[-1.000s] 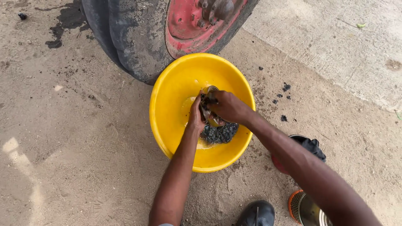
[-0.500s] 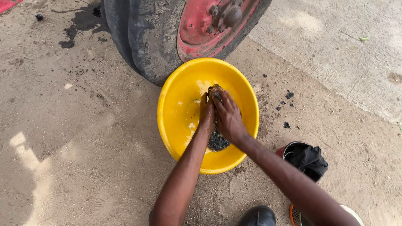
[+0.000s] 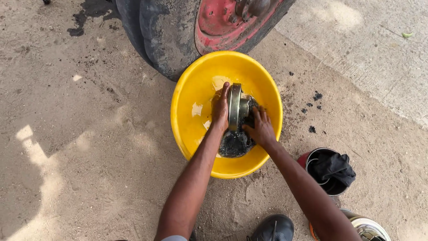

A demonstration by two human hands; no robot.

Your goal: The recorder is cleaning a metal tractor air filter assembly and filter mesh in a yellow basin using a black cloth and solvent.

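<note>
Seen from above, a person's two hands work inside a yellow plastic basin (image 3: 191,89) set on sandy ground against a large tyre (image 3: 165,35) with a red hub. The left hand (image 3: 220,107), fingers together, presses flat against a round metal disc part (image 3: 235,106) held upright on edge. The right hand (image 3: 260,128), fingers spread, grips a dark greasy rag (image 3: 234,143) against the part's other side.

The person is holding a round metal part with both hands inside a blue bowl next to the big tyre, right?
Not quite: the bowl is yellow, not blue, as the head view shows. The rest holds: the left hand and right hand both hold the round metal part inside it, next to the big tyre.
</note>
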